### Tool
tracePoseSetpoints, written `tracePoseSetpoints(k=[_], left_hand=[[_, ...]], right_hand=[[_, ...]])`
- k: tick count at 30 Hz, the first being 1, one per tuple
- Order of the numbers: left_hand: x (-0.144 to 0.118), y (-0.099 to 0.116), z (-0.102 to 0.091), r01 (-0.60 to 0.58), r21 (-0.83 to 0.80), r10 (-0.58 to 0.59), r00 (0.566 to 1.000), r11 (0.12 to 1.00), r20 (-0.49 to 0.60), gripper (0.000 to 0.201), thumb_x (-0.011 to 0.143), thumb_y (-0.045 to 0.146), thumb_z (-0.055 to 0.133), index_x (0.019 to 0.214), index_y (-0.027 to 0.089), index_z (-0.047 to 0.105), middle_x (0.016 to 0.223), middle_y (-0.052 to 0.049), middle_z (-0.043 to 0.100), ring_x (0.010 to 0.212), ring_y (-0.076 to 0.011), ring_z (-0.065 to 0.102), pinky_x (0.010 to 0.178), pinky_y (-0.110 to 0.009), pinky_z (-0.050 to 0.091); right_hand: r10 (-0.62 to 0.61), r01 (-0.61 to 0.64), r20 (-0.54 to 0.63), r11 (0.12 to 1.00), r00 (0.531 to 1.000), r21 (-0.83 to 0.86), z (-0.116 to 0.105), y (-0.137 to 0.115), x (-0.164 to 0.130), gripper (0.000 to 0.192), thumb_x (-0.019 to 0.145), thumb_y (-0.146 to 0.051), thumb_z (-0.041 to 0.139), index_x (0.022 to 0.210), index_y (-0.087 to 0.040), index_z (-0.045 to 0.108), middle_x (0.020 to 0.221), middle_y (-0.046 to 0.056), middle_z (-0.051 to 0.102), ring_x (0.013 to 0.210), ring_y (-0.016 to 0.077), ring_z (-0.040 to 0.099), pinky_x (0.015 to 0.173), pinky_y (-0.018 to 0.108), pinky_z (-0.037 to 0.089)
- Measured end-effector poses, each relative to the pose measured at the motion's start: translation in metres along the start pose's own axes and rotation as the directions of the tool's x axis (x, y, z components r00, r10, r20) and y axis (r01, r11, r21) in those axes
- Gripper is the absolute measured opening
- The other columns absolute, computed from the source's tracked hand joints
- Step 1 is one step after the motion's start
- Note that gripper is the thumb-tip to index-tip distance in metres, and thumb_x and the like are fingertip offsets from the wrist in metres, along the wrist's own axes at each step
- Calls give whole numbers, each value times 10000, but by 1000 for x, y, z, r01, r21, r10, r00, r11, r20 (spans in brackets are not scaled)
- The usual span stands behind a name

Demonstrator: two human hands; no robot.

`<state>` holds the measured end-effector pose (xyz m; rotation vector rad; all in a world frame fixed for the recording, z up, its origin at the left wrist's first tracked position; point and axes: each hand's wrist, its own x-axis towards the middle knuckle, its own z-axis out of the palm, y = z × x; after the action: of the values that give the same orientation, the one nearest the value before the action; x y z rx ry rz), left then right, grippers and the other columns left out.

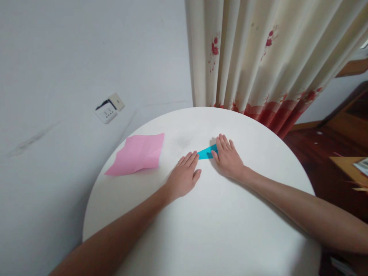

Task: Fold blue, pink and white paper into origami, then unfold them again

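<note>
A narrow, wedge-shaped piece of folded blue paper (206,152) lies on the white round table (207,222). My left hand (184,174) rests flat at its left, pointed end, fingers stretched out and the fingertips touching the tip. Over the wider right end lies my right hand (229,156), palm down with the fingers extended, so that end is partly hidden. Both hands press from above and neither grips the paper. To the left of my left hand is a sheet of pink paper (139,154) with an uneven edge and light creases.
A white wall (57,172) with a socket (106,112) and a switch plate (116,101) stands along the left side. Behind the table hangs a cream curtain (244,65) with red flowers. A wooden surface (347,166) with papers is at the right, over a dark red floor.
</note>
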<state>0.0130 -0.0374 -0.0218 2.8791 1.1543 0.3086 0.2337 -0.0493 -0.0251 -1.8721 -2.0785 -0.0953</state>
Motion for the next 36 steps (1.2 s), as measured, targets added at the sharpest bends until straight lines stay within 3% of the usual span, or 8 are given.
tracePoseSetpoints(k=[4,7,18,26,36], left_hand=[[0,-1,1,-1,-3,1,1000,1000,-1,558,1023,374,345,1526,133,318,1609,-135,296,1496,-270,260,1210,-474,266],[1,-1,2,1,-4,-1,1000,1000,1,571,1026,382,337,1534,124,303,1613,-131,287,1501,-267,247,1215,-471,258],[2,0,0,6,4,-6,1000,1000,7,579,1028,408,327,1540,140,292,1616,-124,285,1500,-271,251,1209,-474,256],[-2,4,-7,80,132,-89,994,988,65,652,1016,522,343,1530,121,326,1621,-147,248,1492,-315,260,1189,-512,274],[-15,3,-27,229,330,-289,946,916,145,862,956,613,443,1453,-89,382,1515,-326,348,1441,-394,341,1174,-506,291]], right_hand=[[-261,254,75,963,962,90,-2,-16,-3,606,1033,-372,247,1534,-34,295,1612,189,253,1513,276,176,1218,505,196],[-348,331,150,935,925,129,-1,-23,-6,604,1037,-383,251,1530,-41,319,1603,183,274,1504,278,207,1215,510,208],[-354,337,174,934,919,123,-3,-23,-6,618,1041,-411,272,1527,-33,323,1600,201,268,1503,292,205,1214,518,202],[-346,328,187,937,919,120,-4,-23,-6,609,1043,-399,282,1525,-29,326,1602,197,264,1501,292,211,1213,518,209],[-350,333,186,936,918,115,-6,-24,-6,613,1047,-403,264,1526,-25,319,1603,199,257,1500,300,213,1210,533,221]])
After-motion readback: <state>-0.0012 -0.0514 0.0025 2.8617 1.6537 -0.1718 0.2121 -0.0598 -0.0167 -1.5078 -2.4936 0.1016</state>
